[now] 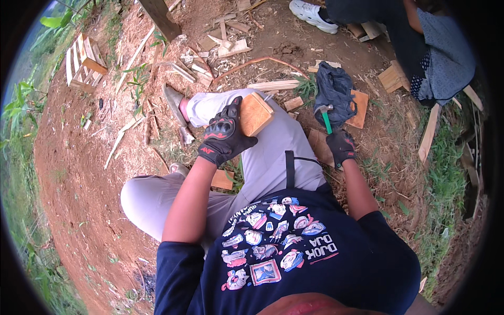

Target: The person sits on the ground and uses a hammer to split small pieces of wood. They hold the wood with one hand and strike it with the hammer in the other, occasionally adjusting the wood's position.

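Note:
My left hand [224, 130], in a black glove with red marks, grips a small wooden block [255, 116] that rests on my thigh. The block looks built of boards, with a thin strip along its upper right edge; a small metallic bit, perhaps a nail, shows beside that edge. Off to the right, my right hand [341, 146], also gloved, is wrapped round the green handle of a hammer [326, 119]. The hammer's head points away from me, over a dark plastic bag [335, 89]. An orange-brown wooden board [358, 109] lies partly under the bag.
A slatted wooden crate [84, 62] stands at the far left. Wood offcuts [226, 46] and shavings litter the dirt ahead, near a wooden post [159, 18]. Another person [446, 52] sits at the upper right, by more wood pieces. A square board [223, 179] lies by my legs.

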Tool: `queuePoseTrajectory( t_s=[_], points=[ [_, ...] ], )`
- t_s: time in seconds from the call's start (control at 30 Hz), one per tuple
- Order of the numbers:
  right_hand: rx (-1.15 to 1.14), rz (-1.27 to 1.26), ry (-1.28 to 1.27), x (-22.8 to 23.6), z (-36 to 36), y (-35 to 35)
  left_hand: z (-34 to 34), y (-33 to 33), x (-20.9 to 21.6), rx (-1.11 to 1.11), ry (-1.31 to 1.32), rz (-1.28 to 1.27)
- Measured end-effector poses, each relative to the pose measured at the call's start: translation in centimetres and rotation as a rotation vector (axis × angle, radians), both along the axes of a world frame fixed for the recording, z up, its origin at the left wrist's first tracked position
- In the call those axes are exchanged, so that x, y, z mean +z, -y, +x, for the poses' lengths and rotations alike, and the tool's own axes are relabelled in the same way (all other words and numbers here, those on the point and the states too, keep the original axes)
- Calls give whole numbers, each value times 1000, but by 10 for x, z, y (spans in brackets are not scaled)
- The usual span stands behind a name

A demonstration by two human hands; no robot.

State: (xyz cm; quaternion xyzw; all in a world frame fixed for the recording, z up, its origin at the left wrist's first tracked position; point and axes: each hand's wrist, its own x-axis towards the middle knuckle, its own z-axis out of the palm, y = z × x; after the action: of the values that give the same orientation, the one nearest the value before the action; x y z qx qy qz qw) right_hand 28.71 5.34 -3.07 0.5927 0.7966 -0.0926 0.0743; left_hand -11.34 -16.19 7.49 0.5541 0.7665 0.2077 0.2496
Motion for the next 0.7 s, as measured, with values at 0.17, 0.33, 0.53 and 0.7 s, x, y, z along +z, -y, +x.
queuePoseTrajectory(
  t_s=[0.17, 0.33, 0.53, 0.7],
  points=[
    [-290, -549, -474, 49, 8, -21, 4, 0, -7, -225, 63, -167],
    [-348, -680, -788, 145, -52, 17, 7, 4, -24, -194, 67, -131],
    [14, -807, -930, 167, -122, 55, 20, 11, -48, -167, -172, 176],
    [102, -579, -727, 144, -122, 81, 28, 12, -55, -150, -253, 353]
  ],
)
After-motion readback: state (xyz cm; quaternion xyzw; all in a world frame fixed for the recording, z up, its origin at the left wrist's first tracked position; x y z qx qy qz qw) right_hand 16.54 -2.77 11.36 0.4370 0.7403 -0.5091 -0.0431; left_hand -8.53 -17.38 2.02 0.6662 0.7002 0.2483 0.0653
